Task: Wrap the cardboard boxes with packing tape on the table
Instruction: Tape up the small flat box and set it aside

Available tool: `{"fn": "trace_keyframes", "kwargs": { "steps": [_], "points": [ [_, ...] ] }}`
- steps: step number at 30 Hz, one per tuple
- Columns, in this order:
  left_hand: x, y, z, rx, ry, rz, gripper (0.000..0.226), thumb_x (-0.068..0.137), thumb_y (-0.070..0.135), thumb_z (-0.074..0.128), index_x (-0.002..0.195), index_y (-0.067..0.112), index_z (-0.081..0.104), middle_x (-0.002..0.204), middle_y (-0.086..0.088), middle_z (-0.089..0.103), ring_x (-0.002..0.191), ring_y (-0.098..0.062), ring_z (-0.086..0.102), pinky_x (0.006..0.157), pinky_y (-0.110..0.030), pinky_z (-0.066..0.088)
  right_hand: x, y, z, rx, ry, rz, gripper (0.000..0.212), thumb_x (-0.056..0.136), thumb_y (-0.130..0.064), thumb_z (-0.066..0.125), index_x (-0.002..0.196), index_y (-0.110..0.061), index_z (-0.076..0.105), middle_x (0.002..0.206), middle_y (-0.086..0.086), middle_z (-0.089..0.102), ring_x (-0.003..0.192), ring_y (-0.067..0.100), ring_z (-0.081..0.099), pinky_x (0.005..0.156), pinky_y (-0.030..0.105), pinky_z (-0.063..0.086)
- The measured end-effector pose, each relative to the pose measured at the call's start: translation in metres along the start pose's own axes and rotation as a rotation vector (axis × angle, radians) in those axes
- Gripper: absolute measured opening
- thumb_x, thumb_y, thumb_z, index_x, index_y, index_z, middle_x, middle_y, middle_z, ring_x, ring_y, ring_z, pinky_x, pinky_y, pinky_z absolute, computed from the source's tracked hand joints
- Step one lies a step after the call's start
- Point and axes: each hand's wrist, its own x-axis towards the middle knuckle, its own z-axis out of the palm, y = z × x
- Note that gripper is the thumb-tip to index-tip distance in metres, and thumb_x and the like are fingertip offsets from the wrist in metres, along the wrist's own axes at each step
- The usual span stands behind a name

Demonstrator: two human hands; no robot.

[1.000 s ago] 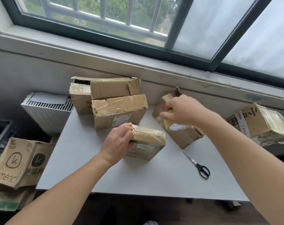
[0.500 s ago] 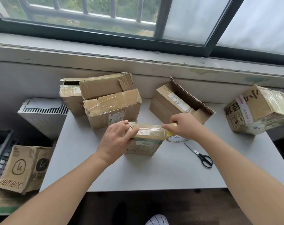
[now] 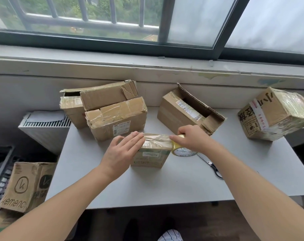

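Small cardboard box (image 3: 151,153) sits mid-way along the table (image 3: 165,188), glossy tape across its top. Left hand (image 3: 123,152) presses it, fingers straight; right hand (image 3: 191,140) curls round the packing tape roll (image 3: 180,150) at the box's right edge. Wrap looks partway done, and the open-flapped box (image 3: 179,115) behind is unsealed.

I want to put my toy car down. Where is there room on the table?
The front of the table, below the small box and scissors, is bare. So is the patch between the scissors and the right box. The back is crowded: stacked boxes, an open box.
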Motion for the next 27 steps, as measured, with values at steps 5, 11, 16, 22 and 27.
{"fn": "trace_keyframes", "kwargs": {
  "steps": [5, 11, 16, 22, 27],
  "points": [
    [0.005, 0.007, -0.002, 0.054, -0.084, -0.041, 0.073, 0.079, 0.010, 0.075, 0.147, 0.027, 0.054, 0.147, -0.002, 0.055, 0.137, -0.025, 0.049, 0.092, -0.047, 0.043, 0.002, 0.001, -0.002, -0.042, 0.008, -0.022, 0.046, 0.092, -0.059, 0.063, 0.067, -0.021, 0.055, 0.064, -0.003, 0.058, 0.064, 0.016, 0.054, 0.058, 0.034, 0.039],
    [0.011, 0.007, -0.007, 0.058, -0.108, -0.048, 0.073, 0.074, 0.008, 0.080, 0.140, 0.027, 0.055, 0.136, -0.003, 0.056, 0.132, -0.027, 0.046, 0.104, -0.066, 0.038, 0.003, 0.003, -0.001, -0.096, 0.029, -0.054, 0.046, 0.091, -0.062, 0.061, 0.069, -0.022, 0.055, 0.066, -0.002, 0.061, 0.067, 0.018, 0.058, 0.057, 0.034, 0.041],
    [0.023, 0.012, -0.009, 0.041, -0.165, 0.077, 0.056, 0.079, 0.009, 0.072, 0.133, 0.013, 0.058, 0.147, -0.005, 0.056, 0.142, -0.028, 0.047, 0.114, -0.068, 0.033, 0.000, 0.008, 0.008, -0.053, 0.043, -0.028, 0.048, 0.092, -0.064, 0.060, 0.071, -0.020, 0.056, 0.068, -0.002, 0.061, 0.072, 0.020, 0.060, 0.058, 0.033, 0.041],
    [0.027, 0.024, -0.005, 0.039, -0.180, 0.085, 0.056, 0.090, 0.026, 0.049, 0.142, 0.008, 0.058, 0.151, -0.011, 0.054, 0.141, -0.031, 0.051, 0.117, -0.055, 0.038, -0.002, 0.009, 0.011, 0.023, 0.025, -0.007, 0.043, 0.095, -0.060, 0.059, 0.076, -0.021, 0.057, 0.069, -0.003, 0.061, 0.073, 0.020, 0.060, 0.064, 0.036, 0.048],
    [0.038, 0.035, -0.003, 0.090, -0.276, 0.034, 0.069, 0.084, 0.046, 0.063, 0.144, 0.012, 0.056, 0.150, -0.014, 0.054, 0.138, -0.036, 0.051, 0.111, -0.060, 0.042, 0.001, 0.009, 0.015, 0.036, 0.020, -0.018, 0.041, 0.096, -0.058, 0.058, 0.073, -0.024, 0.053, 0.071, -0.002, 0.062, 0.076, 0.022, 0.061, 0.068, 0.038, 0.050]
  ]
}}
